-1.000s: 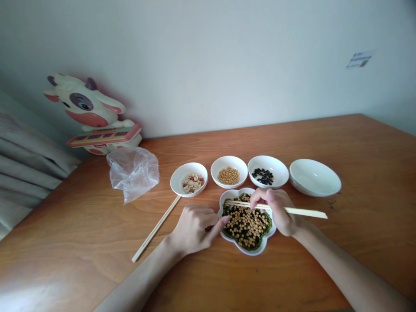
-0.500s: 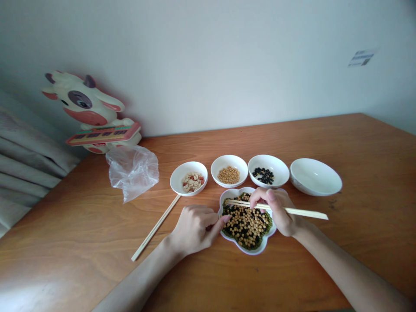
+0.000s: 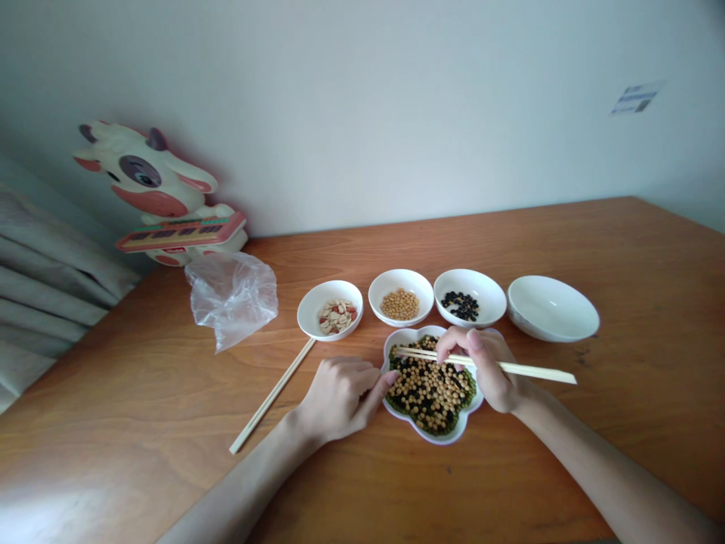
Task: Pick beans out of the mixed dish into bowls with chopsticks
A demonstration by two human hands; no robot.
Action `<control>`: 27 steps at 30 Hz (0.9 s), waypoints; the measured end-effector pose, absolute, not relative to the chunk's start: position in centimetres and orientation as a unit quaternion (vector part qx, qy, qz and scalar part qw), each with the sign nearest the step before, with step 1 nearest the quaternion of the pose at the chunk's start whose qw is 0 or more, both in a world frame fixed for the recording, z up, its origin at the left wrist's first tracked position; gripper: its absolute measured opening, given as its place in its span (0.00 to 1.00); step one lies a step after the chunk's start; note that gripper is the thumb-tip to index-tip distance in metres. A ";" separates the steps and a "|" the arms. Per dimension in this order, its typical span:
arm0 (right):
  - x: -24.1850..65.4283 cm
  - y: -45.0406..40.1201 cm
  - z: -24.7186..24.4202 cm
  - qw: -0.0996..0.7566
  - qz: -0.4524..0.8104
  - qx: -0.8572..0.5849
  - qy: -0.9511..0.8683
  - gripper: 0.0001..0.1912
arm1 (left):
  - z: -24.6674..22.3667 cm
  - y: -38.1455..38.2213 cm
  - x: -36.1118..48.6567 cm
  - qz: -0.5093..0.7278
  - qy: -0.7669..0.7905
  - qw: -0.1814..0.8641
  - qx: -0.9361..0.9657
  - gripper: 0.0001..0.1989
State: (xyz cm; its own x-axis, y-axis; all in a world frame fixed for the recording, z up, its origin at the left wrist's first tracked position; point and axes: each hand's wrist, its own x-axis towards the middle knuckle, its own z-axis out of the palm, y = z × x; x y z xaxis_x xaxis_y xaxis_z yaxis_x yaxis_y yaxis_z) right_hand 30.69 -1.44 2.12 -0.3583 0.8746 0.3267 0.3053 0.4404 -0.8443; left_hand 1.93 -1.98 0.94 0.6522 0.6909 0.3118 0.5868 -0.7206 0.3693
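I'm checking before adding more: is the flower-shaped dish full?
Full: yellow and black beans cover the flower-shaped white dish almost to its rim.

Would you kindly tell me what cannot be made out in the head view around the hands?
All in the head view:
Whatever the left hand may hold: its curled fingers hide it.
The part of the flower-shaped dish under the right hand: that hand and the chopsticks cover it.
The green layer in the dish: too small to identify.
The paper note on the wall: too small to read.
The left forearm and right forearm: cut off by the lower edge.
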 end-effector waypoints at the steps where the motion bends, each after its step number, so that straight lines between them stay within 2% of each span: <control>1: 30.7 -1.4 2.1 0.407 0.351 -0.396 -0.744 0.35 | 0.9 -1.9 1.9 0.218 0.353 0.123 0.901 0.23; 17: 31.1 -1.3 1.4 0.411 0.364 -0.396 -0.736 0.37 | 0.3 -1.4 1.5 0.207 0.348 0.229 0.885 0.24; 27: 30.7 -1.6 2.4 0.406 0.361 -0.403 -0.737 0.36 | 0.0 -1.4 1.5 0.206 0.352 0.250 0.878 0.23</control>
State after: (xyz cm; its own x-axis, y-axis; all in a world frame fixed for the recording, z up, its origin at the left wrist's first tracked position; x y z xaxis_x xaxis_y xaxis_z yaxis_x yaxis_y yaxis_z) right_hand 30.69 -1.61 2.35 -0.3468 0.8862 0.3071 0.3002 0.4151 -0.8588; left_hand 1.51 -1.39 0.03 0.6670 0.7216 0.1856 0.5161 -0.6271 0.5835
